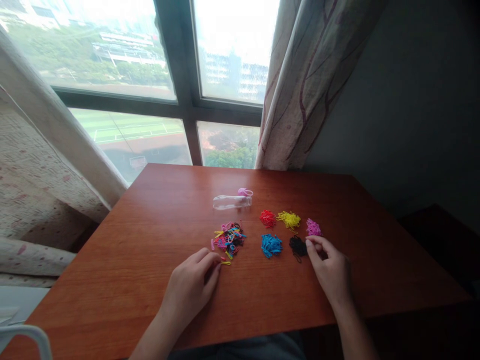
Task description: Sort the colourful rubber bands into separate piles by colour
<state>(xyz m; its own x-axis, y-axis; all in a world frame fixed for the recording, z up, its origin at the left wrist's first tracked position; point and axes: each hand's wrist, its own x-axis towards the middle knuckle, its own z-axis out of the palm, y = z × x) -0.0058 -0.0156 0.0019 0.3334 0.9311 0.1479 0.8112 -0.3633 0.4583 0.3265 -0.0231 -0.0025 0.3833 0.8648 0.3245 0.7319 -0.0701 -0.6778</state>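
A mixed heap of small coloured elastic bands [228, 238] lies mid-table. To its right sit sorted piles: red [267, 218], yellow [288, 219], pink [313, 227], blue [270, 245] and black [297, 246]. My left hand [193, 286] rests on the wooden table [150, 250] with fingers curled, its fingertips at the near edge of the mixed heap by a yellow band. My right hand [330, 270] has fingers pinched together between the black and pink piles; what they hold is too small to see.
A clear plastic tube [231, 202] lies on its side behind the heap, with a pink cap [245, 192] beside it. Curtains hang left and right of a window behind the table. A white chair edge [26, 337] shows at bottom left.
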